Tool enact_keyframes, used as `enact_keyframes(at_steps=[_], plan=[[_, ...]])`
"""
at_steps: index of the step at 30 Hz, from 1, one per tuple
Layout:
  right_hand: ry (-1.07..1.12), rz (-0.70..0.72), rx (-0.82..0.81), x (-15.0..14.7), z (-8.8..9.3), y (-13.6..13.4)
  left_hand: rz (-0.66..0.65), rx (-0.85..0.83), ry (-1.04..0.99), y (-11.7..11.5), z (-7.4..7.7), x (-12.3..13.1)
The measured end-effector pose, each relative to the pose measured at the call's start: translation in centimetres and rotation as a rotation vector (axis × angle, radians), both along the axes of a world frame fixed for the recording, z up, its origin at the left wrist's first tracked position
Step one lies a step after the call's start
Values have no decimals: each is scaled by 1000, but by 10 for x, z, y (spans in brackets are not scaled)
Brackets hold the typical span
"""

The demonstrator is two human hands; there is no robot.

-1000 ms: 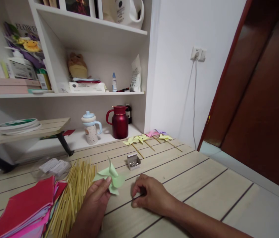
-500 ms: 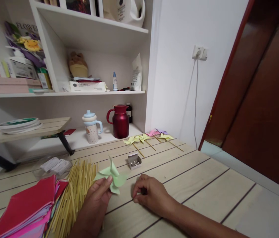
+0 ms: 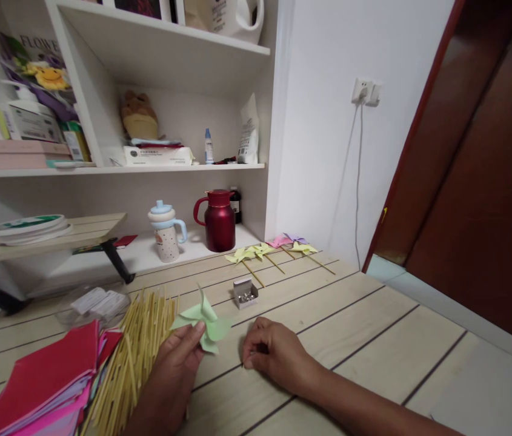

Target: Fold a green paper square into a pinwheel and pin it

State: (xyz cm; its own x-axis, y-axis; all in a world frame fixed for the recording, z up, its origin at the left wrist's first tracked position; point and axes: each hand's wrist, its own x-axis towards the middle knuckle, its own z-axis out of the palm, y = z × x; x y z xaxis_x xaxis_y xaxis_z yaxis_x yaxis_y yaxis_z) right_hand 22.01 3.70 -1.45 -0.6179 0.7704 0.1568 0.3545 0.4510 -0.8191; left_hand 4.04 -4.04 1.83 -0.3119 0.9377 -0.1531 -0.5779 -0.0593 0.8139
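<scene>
A light green paper pinwheel [image 3: 208, 322], its blades folded in to the middle, is pinched between the thumb and fingers of my left hand [image 3: 174, 369]. To the right, my right hand [image 3: 278, 356] rests low over the table with thumb and forefinger pressed together. Whatever may be between those fingertips is too small to make out. Behind the two hands stands a small open box [image 3: 245, 295] with shiny metal pins in it. Beside my left forearm lies a pile of thin wooden sticks [image 3: 135, 345].
Coloured paper sheets [image 3: 46, 369] are stacked at the left, near a clear plastic container [image 3: 89, 303]. Several finished pinwheels on sticks [image 3: 262, 249] lie along the back edge. A red jug [image 3: 220, 223] and a tumbler [image 3: 165, 236] stand on the shelf behind.
The view has shifted very slightly. My left hand keeps the green pinwheel in place, and the fingertips of my right hand have drawn a little closer together.
</scene>
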Motion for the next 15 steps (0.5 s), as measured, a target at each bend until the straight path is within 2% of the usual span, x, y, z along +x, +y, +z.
enact_keyframes(at_steps=[5, 9, 15], plan=[[164, -3, -94, 1, 2, 0, -19, 6, 8, -1, 0, -1], [218, 8, -98, 1, 3, -1, -27, 2, 9, 0, 0, 1], [-2, 72, 137, 0, 2, -2, 49, 17, 41, -4, 11, 5]])
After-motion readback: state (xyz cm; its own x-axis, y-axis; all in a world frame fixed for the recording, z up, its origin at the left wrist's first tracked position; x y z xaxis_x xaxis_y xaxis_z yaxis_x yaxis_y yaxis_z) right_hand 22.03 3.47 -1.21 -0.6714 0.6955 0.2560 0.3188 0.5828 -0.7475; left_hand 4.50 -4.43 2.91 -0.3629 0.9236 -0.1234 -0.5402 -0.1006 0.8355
